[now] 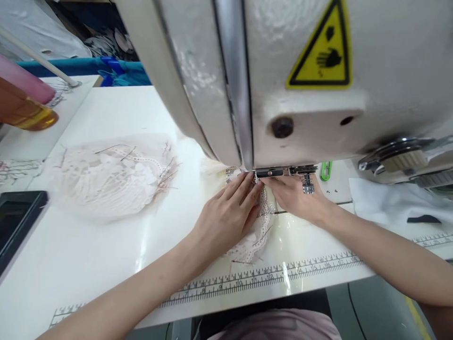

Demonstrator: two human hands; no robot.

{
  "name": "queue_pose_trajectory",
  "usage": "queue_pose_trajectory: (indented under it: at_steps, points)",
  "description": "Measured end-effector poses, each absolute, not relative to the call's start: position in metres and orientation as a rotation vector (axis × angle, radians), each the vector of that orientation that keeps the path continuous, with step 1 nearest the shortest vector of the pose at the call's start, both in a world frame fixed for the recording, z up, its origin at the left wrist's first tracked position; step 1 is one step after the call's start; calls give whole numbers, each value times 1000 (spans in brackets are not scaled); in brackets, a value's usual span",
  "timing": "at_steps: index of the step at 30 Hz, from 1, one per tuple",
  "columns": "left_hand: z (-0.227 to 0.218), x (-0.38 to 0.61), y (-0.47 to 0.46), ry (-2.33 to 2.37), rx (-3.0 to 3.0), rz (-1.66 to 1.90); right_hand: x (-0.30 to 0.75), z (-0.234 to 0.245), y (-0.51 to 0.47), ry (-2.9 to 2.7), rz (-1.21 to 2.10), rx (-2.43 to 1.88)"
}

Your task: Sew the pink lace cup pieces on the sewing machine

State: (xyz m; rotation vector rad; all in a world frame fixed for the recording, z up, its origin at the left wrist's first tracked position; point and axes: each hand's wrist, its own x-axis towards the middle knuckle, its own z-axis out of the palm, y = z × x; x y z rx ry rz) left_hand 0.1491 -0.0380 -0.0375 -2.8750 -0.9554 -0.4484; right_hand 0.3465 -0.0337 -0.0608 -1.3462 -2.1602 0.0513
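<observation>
My left hand (226,215) lies flat with its fingers stretched out, pressing a white lace piece (254,238) onto the white table (106,264). My right hand (295,196) rests beside it, fingers extended on the same lace, right under the presser foot (307,182) of the sewing machine (283,71). The fingertips of both hands meet at the needle area. Most of the lace under the machine head is hidden.
A pile of white lace pieces (113,177) lies to the left. A dark tablet (17,219) sits at the left edge. A printed ruler (269,274) runs along the table's front. White cloth (396,203) lies at right, a green clip (325,170) behind.
</observation>
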Motion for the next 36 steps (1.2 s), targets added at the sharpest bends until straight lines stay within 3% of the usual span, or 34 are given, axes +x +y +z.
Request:
queue_pose_trajectory:
  at_steps: [16,28,36]
  points:
    - [-36,149,-36,-989,-2891,-472,344,-42,-39,-2236,29,-1401]
    - [-36,150,-35,-968,-2851,-534,350,-38,-43,-2290,-195,-1260]
    - [2,133,-65,-400,-2874,-500,358,-42,-38,-2512,-244,-826]
